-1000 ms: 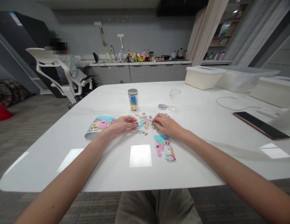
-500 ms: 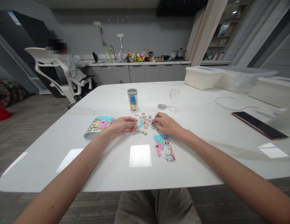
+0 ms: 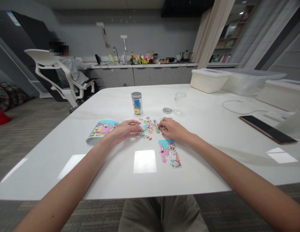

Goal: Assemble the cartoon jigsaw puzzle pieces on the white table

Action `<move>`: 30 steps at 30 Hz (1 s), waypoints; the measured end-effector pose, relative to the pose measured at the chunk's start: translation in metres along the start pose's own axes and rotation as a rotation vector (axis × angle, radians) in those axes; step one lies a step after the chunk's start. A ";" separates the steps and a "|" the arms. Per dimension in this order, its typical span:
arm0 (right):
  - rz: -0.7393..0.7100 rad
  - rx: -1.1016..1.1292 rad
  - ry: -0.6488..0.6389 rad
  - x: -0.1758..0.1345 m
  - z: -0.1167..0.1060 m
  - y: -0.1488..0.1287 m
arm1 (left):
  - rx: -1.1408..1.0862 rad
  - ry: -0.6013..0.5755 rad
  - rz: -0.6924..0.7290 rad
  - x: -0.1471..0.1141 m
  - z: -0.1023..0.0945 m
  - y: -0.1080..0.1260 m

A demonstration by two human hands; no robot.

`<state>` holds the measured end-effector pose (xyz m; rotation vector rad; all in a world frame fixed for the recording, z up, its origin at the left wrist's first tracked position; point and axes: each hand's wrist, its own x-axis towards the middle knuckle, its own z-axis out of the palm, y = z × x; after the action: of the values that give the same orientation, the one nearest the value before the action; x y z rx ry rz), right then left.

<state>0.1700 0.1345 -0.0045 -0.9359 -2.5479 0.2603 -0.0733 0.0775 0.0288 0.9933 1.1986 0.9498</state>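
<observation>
Loose jigsaw puzzle pieces (image 3: 151,125) lie in a small heap between my two hands. My left hand (image 3: 127,130) is at the heap's left edge, its thumb and fingers closed on a small puzzle piece (image 3: 141,130). From the right, my right hand (image 3: 172,129) reaches into the heap with bent fingers, its fingertips down on pieces that they partly hide. Below it lies a joined puzzle section (image 3: 170,153) with a pink starfish and a figure in white. A curled picture sheet (image 3: 102,129) of cartoon characters sits beyond my left wrist, partly covered by it.
A lidded jar (image 3: 137,103) with a printed picture stands behind the heap. Beside a silver lid (image 3: 167,111) is a clear jar (image 3: 179,103). A phone (image 3: 267,129), a cable (image 3: 237,111) and storage boxes (image 3: 210,80) occupy the right side. A person (image 3: 72,69) sits at the far counter.
My left fingers have shifted slightly, and a piece now shows at their tips. The right fingers have moved a little within the heap. The joined section lies as before.
</observation>
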 end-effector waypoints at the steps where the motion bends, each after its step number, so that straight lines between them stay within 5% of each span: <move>1: 0.007 0.000 -0.009 -0.001 -0.002 0.001 | -0.016 -0.001 -0.006 0.000 0.000 0.000; 22: 0.082 0.030 -0.017 0.001 -0.011 0.002 | 0.126 0.016 0.026 0.000 0.002 0.000; 30: 0.154 0.248 0.015 0.003 -0.007 0.003 | 0.044 0.014 -0.029 0.003 0.001 0.000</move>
<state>0.1726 0.1391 0.0023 -1.0308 -2.3637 0.5965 -0.0720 0.0799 0.0276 1.0032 1.2468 0.9119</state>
